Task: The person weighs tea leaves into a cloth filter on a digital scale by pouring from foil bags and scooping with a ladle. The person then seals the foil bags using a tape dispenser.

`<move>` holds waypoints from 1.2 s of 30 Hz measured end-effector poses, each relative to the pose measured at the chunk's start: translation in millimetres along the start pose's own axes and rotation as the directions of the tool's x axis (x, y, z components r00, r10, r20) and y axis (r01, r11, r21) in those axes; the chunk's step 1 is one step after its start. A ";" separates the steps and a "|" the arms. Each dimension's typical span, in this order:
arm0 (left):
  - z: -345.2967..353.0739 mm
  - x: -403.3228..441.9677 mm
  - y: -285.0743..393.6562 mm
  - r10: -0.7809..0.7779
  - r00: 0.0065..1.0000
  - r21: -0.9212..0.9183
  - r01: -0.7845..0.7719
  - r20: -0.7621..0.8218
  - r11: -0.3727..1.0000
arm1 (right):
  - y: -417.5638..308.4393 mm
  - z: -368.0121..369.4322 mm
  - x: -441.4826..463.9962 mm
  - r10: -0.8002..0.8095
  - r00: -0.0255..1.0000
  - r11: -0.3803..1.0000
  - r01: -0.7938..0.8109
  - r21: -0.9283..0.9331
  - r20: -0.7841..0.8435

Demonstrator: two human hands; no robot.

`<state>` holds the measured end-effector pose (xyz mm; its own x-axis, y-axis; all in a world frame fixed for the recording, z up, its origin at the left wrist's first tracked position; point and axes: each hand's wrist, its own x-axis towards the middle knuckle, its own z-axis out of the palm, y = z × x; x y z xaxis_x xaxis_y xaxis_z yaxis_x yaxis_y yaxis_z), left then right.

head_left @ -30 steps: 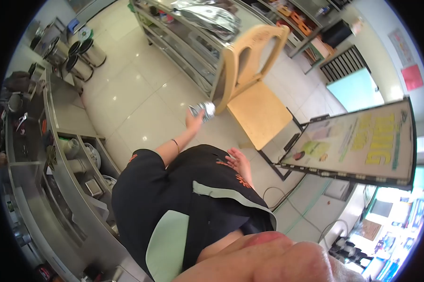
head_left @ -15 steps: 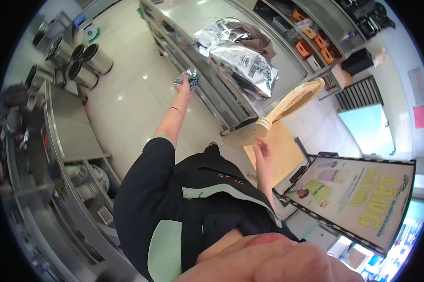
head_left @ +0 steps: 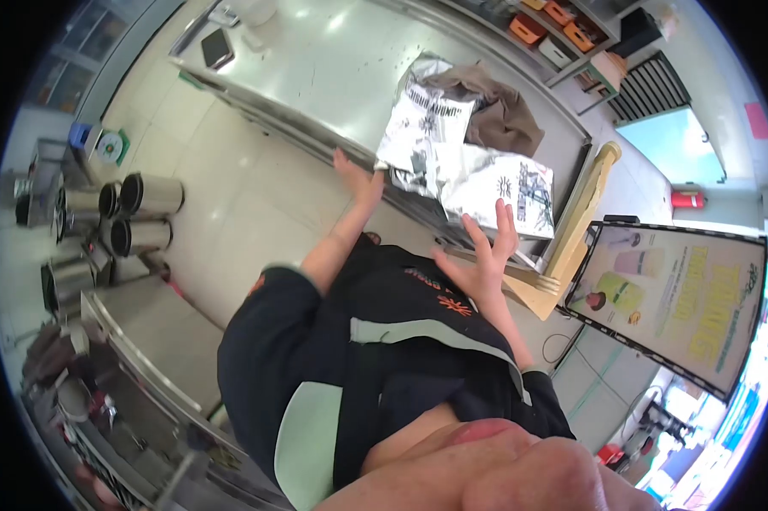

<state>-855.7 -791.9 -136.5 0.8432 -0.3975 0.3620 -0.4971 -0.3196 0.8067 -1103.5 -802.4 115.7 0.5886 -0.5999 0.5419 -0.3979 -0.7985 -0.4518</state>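
Two silver foil bags (head_left: 507,183) with dark printing lie on the steel table (head_left: 316,94), partly overlapping, and a crumpled brown cloth (head_left: 503,111) is against their far side. My left hand (head_left: 360,180) is at the table's near edge, fingers apart, by the left corner of the foil; whether it touches the foil I cannot tell. My right hand (head_left: 486,260) is raised in front of the right bag, its fingers spread and nothing in them. The fingertips overlap the bag's near edge in the view.
A dark phone-like object (head_left: 217,48) lies at the table's far left. Beyond the right end stands a long beige object (head_left: 581,213), and beside it a framed drink poster (head_left: 669,298). Steel bins (head_left: 150,194) stand on the floor at left, near a steel counter (head_left: 150,341).
My left hand, earlier out over the floor with crumpled silver foil, is now by the bags without it. My right hand has risen to the right bag. The bags look more spread out.
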 end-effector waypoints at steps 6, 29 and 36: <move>-116.9 58.4 71.1 0.342 0.932 -0.308 -0.293 0.119 0.905 | 54.2 -0.6 9.6 0.609 0.690 0.755 -0.655 0.022 -0.391; -78.8 112.6 199.2 0.774 0.102 -0.648 -0.486 0.624 0.587 | -11.8 27.9 -2.4 0.183 0.862 0.975 -0.222 -0.026 -0.473; -20.3 94.0 294.0 0.835 0.246 -0.848 -0.080 0.493 0.524 | 2.2 -101.7 58.4 0.559 0.644 0.755 -0.136 0.641 -0.522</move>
<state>-918.5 -905.8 144.2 -0.3083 -0.7883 0.5324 -0.1543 0.5937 0.7897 -1141.6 -844.3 218.5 -0.2103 -0.8593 0.4663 0.0705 -0.4890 -0.8694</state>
